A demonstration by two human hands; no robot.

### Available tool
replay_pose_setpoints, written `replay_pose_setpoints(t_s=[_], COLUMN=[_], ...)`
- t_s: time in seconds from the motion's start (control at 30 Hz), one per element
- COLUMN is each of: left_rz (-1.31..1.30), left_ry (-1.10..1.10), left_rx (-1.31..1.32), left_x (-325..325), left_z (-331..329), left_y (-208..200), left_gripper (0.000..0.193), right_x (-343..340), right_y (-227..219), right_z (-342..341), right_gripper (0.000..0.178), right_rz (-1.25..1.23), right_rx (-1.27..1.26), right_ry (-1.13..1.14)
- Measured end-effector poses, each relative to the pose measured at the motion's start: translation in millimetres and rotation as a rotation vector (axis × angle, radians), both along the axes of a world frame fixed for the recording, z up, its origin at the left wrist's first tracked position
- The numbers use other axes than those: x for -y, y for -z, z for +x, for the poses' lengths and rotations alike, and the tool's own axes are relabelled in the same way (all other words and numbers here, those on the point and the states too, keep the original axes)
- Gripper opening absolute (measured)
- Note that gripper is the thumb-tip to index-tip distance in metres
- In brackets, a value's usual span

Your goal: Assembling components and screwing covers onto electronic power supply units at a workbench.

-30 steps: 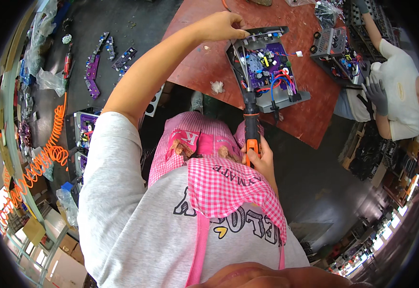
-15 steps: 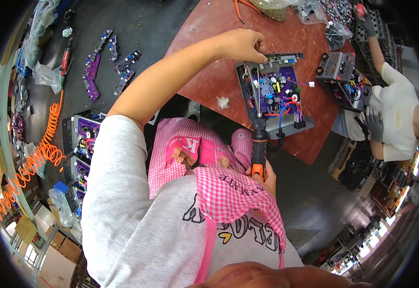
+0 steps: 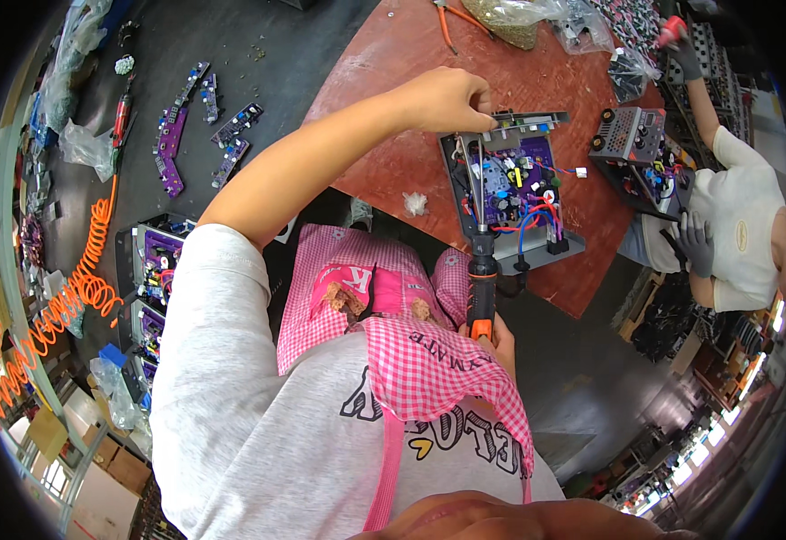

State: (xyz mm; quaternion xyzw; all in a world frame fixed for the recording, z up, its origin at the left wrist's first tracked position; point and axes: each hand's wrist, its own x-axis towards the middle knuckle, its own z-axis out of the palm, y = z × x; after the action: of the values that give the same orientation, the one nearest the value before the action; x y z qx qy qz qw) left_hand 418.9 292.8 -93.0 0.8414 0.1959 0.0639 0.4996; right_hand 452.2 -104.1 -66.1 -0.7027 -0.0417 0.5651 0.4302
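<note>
My right hand (image 3: 504, 342) grips a black-and-orange electric screwdriver (image 3: 483, 286), partly hidden behind my pink checked apron. Its long thin shaft reaches away from me over an opened metal casing (image 3: 551, 255). Inside the casing lies a purple circuit board (image 3: 535, 155) with red and blue wires. At the far side stands a narrow panel (image 3: 537, 120) bearing small parts. My left hand (image 3: 451, 99) is closed in a pinch by that panel's left end, close to the screwdriver's tip. What its fingertips hold, if anything, is hidden.
The casing rests on a worn red table (image 3: 379, 135). Orange-handled pliers (image 3: 448, 29) and plastic bags lie at its far side. Another unit (image 3: 627, 133) stands right, beside a gloved co-worker (image 3: 740, 216). Purple boards (image 3: 173, 135) and a coiled orange hose (image 3: 96, 288) are left.
My left hand remains pinched by the panel, its fingers shifted slightly. The screwdriver stays over the casing. The whole view has shifted a little. At right, the co-worker's raised hand shows more of a red object.
</note>
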Motion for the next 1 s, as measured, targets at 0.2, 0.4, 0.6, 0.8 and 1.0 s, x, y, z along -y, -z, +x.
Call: replay_pose_setpoints(t_s=[0.2, 0.4, 0.6, 0.8, 1.0], left_rz=[-0.023, -0.047, 0.054, 0.066, 0.186], left_ry=[-0.221, -0.406, -0.458, -0.603, -0.588], left_rx=[0.062, 0.138, 0.137, 0.202, 0.098], left_x=[26, 48, 53, 66, 50], left_z=[-7, -6, 0, 4, 4], left_y=[8, 15, 19, 24, 25], left_gripper=[0.033, 0.038, 0.037, 0.04, 0.042], right_x=[-2, -2, 0, 3, -4], right_y=[-1, 12, 16, 26, 27], right_z=[4, 2, 1, 0, 1], right_gripper=[0.05, 0.059, 0.064, 0.058, 0.059], right_rz=[0.127, 0.268, 0.369, 0.394, 0.426], right_rx=[-0.21, -0.28, -0.3, -0.335, -0.398], right_ry=[-0.014, -0.008, -0.007, 0.011, 0.023])
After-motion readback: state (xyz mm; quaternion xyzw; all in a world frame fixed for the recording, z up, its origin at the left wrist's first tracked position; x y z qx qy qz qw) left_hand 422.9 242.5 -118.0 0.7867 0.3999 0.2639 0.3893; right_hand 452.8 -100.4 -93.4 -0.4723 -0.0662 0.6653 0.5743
